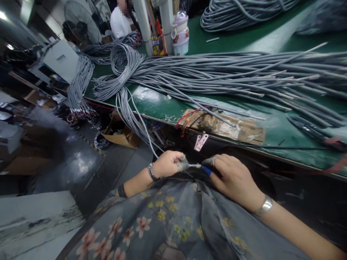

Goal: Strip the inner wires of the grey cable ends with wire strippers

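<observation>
My left hand (168, 164), with grey covers on its fingertips, is closed in a pinch around the end of a grey cable (151, 144). Pale, frayed wire strands (194, 165) stretch from it across to my right hand (235, 178). That hand pinches the far tip of the strands between grey- and blue-covered fingertips. Both hands are held over my lap, in front of the bench edge. The cable appears to come down from a coiled grey cable bundle (124, 74) on the bench.
Many grey cables (217, 72) lie along the green bench (151, 95). Near its edge are a cardboard piece (249, 133), a pink clip (201, 141) and dark pliers (309, 130). A cup (180, 34) stands behind. A person in white (119, 23) is at the far end.
</observation>
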`<state>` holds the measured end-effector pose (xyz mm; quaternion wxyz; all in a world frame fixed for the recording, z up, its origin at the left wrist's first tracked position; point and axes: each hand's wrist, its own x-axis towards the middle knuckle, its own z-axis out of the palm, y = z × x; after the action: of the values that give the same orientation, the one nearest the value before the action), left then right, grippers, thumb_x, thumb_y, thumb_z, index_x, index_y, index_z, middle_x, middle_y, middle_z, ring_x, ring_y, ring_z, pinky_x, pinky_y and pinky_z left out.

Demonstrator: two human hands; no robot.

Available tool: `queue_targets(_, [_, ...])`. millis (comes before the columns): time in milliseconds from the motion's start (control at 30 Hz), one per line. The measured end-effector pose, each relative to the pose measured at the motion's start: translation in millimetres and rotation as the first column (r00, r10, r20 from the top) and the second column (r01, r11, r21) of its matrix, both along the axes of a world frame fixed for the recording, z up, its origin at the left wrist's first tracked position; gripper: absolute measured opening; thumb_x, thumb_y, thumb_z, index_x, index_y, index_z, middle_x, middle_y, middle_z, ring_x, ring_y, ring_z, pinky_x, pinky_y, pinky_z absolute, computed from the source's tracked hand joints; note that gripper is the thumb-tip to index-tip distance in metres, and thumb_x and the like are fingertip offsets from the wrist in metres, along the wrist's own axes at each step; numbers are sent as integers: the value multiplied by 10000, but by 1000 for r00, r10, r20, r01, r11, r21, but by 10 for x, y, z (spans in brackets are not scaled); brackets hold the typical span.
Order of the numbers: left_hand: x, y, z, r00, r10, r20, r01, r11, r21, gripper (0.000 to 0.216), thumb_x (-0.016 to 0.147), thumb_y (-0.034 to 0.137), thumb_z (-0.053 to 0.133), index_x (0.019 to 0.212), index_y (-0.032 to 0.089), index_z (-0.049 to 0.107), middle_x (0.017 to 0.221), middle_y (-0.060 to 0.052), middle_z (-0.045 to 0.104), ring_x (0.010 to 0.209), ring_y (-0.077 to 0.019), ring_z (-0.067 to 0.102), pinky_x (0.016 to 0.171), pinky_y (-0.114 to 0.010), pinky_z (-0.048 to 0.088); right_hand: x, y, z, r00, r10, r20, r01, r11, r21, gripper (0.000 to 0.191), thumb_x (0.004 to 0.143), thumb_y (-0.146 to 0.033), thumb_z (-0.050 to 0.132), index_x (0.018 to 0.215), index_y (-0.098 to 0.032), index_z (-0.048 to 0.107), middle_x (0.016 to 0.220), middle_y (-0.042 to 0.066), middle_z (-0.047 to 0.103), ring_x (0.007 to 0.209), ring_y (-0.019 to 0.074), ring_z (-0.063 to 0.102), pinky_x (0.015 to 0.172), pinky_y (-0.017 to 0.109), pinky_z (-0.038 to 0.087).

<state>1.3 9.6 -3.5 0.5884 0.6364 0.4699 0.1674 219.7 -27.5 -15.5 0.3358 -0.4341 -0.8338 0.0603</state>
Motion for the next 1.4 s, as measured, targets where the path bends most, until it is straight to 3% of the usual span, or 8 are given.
queue_targets(100, [6, -3, 22, 1000, -5, 20, 6, 999, -35, 279, 683, 360, 695, 651, 113, 569, 564, 24, 519, 510, -64, 419, 522, -194, 366, -22, -8, -46, 980, -9, -199, -39, 972, -232, 167, 860, -260, 484, 730, -207, 574, 658, 40, 602, 602, 176, 540, 579, 297, 443])
queue_targets(267, [74, -6, 77, 999, -27, 46, 30, 998, -60, 224, 708, 314, 671, 673, 111, 583, 569, 26, 517, 519, -64, 423, 519, -181, 368, -98, -53, -161, 816, -200, -542, -241, 735, -634, 334, 828, -531, 559, 730, -213, 589, 686, 40, 661, 615, 185, 601, 574, 298, 512])
queue_targets(333, [102, 3, 79, 998, -68, -17, 68, 998, 12, 153, 715, 243, 646, 665, 110, 589, 560, 33, 510, 520, -60, 412, 515, -172, 352, -104, -69, -180, 790, -238, -566, -244, 723, -646, 367, 799, -573, 584, 723, -214, 591, 685, 44, 668, 615, 192, 608, 572, 305, 520])
queue_targets(600, [143, 25, -86, 999, -23, -23, 25, 998, 62, 159, 729, 251, 634, 681, 108, 583, 610, 8, 560, 556, -82, 472, 533, -184, 376, -10, -64, -106, 936, -38, -350, -43, 975, -220, 111, 837, -272, 531, 774, -237, 616, 684, 40, 646, 619, 199, 597, 607, 334, 493])
queue_targets(800, [173, 19, -143, 994, -44, 105, 59, 988, -145, 204, 683, 263, 695, 677, 106, 563, 582, 36, 513, 530, -58, 428, 542, -183, 372, -93, -58, -286, 800, -331, -500, 7, 839, -544, 159, 815, -380, 556, 834, -226, 592, 720, 30, 685, 629, 185, 640, 583, 299, 528])
queue_targets(1000, [164, 49, -144, 993, -43, -114, 35, 997, -64, 88, 679, 156, 617, 619, 130, 558, 522, 55, 476, 495, -58, 385, 509, -181, 325, -53, -120, -163, 834, -188, -518, -119, 857, -502, 190, 808, -415, 610, 742, -237, 616, 655, 23, 647, 572, 167, 585, 550, 288, 498])
queue_targets(1133, [113, -6, -246, 908, -3, -419, 41, 996, 82, 104, 668, 166, 619, 578, 155, 569, 465, 62, 430, 479, -78, 372, 500, -203, 290, 45, -124, -211, 587, -457, -669, 22, 835, -550, 268, 821, -512, 593, 811, -245, 577, 716, 29, 628, 592, 170, 577, 532, 291, 491])
queue_targets(1400, [256, -108, -88, 998, -24, 50, 20, 996, 90, 201, 761, 313, 645, 761, 123, 579, 629, 13, 574, 536, -72, 478, 525, -178, 387, 48, -134, -261, 682, -419, -599, -189, 691, -698, 416, 689, -614, 687, 771, -220, 581, 645, 16, 613, 580, 171, 572, 530, 282, 504])
